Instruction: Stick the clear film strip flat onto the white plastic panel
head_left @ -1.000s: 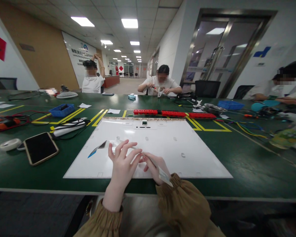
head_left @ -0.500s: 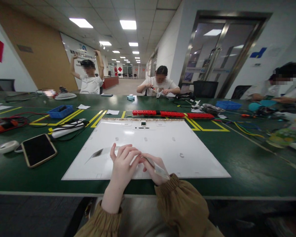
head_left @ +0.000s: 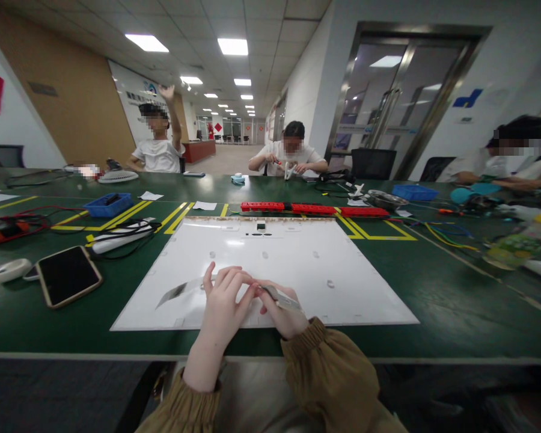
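Observation:
Over the near part of a white panel, my two hands meet at the fingertips. A thin, flexible, greyish-silver strip sticks out to the left of my left hand, its end bending down towards the panel. My left thumb and fingers pinch together on it. My right hand is closed too, gripping the strip near the left fingertips, and a grey, pale-edged length lies over the back of that hand. The middle of the strip is hidden behind my fingers, so I cannot tell whether it is one piece.
Left of the panel lie a phone, a white device with a black cord and a blue tray. Red strips run behind the panel. A bottle stands right. Several people sit around the green table.
The strip's left end and the length over my right hand have shifted slightly; both hands hold nearly the same pose. Across the table, one person has lowered an arm.

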Available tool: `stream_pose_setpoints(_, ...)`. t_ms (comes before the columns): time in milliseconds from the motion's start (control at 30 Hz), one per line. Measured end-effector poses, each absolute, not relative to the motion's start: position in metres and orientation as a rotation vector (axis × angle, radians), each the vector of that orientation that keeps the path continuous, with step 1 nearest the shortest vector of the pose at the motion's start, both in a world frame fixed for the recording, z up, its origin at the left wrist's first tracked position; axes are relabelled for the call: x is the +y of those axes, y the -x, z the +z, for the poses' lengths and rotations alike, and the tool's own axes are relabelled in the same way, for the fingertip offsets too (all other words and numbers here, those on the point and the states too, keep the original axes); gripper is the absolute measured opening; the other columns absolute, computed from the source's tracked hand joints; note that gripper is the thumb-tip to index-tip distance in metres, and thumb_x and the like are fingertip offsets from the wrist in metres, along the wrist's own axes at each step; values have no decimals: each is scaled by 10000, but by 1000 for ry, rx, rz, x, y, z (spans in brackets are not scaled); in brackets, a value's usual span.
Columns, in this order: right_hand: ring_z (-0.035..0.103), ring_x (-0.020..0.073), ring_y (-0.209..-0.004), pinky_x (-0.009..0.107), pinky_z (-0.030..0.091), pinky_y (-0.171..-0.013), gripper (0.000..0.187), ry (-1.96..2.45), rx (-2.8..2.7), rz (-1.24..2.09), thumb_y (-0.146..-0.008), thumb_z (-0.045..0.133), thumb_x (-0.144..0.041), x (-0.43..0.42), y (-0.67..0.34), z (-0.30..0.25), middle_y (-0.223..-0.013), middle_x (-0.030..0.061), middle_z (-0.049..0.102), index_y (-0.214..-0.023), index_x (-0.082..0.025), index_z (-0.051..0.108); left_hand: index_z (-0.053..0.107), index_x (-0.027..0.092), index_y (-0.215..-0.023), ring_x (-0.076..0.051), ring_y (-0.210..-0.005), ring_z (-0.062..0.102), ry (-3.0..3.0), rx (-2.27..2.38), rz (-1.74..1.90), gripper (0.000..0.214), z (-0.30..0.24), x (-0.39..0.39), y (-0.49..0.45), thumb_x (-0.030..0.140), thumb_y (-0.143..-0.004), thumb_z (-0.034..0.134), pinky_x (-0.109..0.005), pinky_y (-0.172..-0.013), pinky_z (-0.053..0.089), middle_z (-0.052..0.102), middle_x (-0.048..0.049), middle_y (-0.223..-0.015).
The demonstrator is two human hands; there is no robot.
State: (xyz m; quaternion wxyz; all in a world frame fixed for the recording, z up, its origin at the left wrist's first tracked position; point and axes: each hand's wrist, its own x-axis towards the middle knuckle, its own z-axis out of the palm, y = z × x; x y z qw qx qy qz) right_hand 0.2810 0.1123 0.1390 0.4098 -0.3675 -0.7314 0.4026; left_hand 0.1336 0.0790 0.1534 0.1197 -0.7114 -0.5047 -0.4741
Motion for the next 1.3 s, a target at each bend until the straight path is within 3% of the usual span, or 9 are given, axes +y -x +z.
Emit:
stream_pose_setpoints(233,561,102,-529,206,469,-548,312,957,-1932,866,-895,400,-261,112,-279,142,-709,1,647,-1042,-173,661,583,232,-858,-181,-921,584,2103,-1446,-1372,41,152,81,-131,223,-878,549,-423,-1047,194,661,23,-848)
stream_pose_setpoints(833,578,109,-556,229,483,-600,300,915,-1964,871,-913,398,-270,112,-282,138,-833,7,668,-1073,-208,644,571,217,-807,-167,-865,594,2084,-1430,-1400,80,155,78,-133,183,-872,539,-421,-1031,243,650,28,-805)
stream_pose_setpoints(1133,650,206,-857,294,499,-751,391,670,-2245,680,-787,452,-86,128,-279,164,-976,51,676,-1138,-174,600,559,219,-776,-147,-829,585,2242,-1428,-1254,87,188,90,-107,205,-860,579,-401,-1057,230,641,52,-777)
stream_pose_setpoints(1200,652,201,-846,293,494,-746,406,687,-2286,635,-775,445,-64,139,-274,175,-960,41,683,-1124,-188,610,550,212,-775,-142,-816,580,2276,-1451,-1186,90,204,97,-98,205,-861,574,-400,-1069,218,633,55,-759)
stream_pose_setpoints(1300,646,168,-672,281,494,-683,269,762,-2281,651,-805,464,-116,160,-259,187,-877,31,696,-968,-192,665,555,204,-783,-152,-813,576,2380,-1455,-1079,96,220,116,-79,216,-877,546,-418,-1044,246,630,44,-773)
